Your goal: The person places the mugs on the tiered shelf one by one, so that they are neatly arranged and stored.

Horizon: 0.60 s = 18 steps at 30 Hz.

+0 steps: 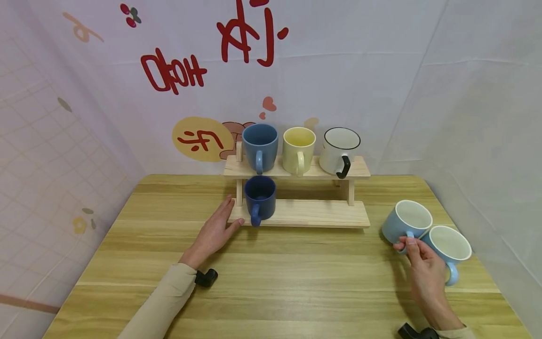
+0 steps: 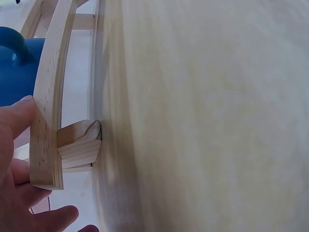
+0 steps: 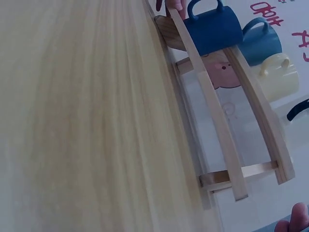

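My right hand (image 1: 427, 275) pinches the handle of a light blue mug (image 1: 395, 226) with a white inside, at the table's right side. A second light blue mug (image 1: 449, 242) stands right beside it, its handle toward me. My left hand (image 1: 213, 230) rests against the left end of the wooden two-tier rack (image 1: 317, 214), fingers extended and thumb at the lower board's front edge. Close to that thumb, a dark blue mug (image 1: 260, 200) stands on the lower board. In the left wrist view, the left fingers (image 2: 58, 217) are spread around the board's end (image 2: 46, 164).
On the upper board stand a blue mug (image 1: 260, 146), a pale yellow mug (image 1: 298, 150) and a white mug (image 1: 338, 153) with black rim and handle. Behind the wooden table (image 1: 271, 282) hangs a white printed cloth (image 1: 360, 70), which also runs along both sides.
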Motion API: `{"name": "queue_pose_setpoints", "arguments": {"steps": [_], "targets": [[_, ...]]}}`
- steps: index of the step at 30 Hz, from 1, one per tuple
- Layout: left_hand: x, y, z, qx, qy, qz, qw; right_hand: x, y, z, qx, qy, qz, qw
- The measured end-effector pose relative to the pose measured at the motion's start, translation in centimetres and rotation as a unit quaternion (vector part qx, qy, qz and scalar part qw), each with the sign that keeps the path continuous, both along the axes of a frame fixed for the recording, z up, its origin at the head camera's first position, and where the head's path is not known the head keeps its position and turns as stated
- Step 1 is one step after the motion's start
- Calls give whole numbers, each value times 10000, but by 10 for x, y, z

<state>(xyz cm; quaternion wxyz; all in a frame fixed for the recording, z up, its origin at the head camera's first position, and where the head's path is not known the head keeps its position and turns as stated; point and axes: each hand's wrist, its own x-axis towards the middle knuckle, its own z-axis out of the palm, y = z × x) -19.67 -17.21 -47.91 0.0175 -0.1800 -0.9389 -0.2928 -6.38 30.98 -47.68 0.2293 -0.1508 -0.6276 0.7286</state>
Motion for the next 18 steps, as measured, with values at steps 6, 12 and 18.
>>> {"name": "queue_pose_setpoints", "arguments": {"steps": [6,12,18], "targets": [[1,-1,2,33,-11,-17,10000,5,-3,10,77,138,112,9998],[1,-1,1,-4,-13,-11,10000,8,-9,19,86,279,150,9995],[1,-1,1,-7,-48,6,10000,11,-17,27,195,270,163,9993]]}}
